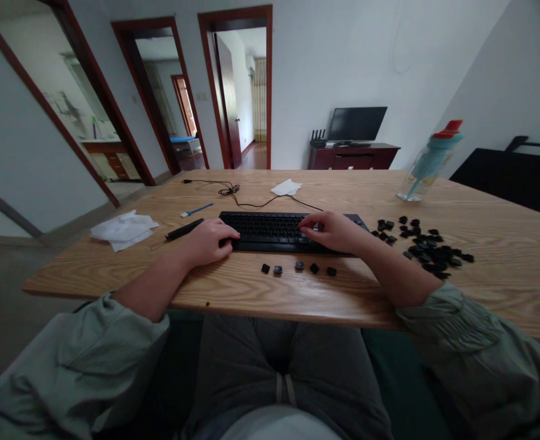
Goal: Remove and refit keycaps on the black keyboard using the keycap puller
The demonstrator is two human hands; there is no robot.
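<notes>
A black keyboard (270,229) lies on the wooden table (261,293) in front of me, its cable running back. My left hand (210,239) rests curled against the keyboard's left end, gripping its edge. My right hand (327,230) lies over the right half of the keyboard with fingers bent and pinched down at the keys; what they hold, if anything, is too small to see. Several loose black keycaps (297,267) sit in a row just in front of the keyboard. A larger heap of keycaps (428,247) lies to the right.
A black pen-like tool (184,230) and a blue-white brush (197,210) lie left of the keyboard. White tissues (123,230) sit at the far left, another tissue (286,187) behind. A water bottle (428,162) stands at the back right. Doorways and a TV stand are beyond.
</notes>
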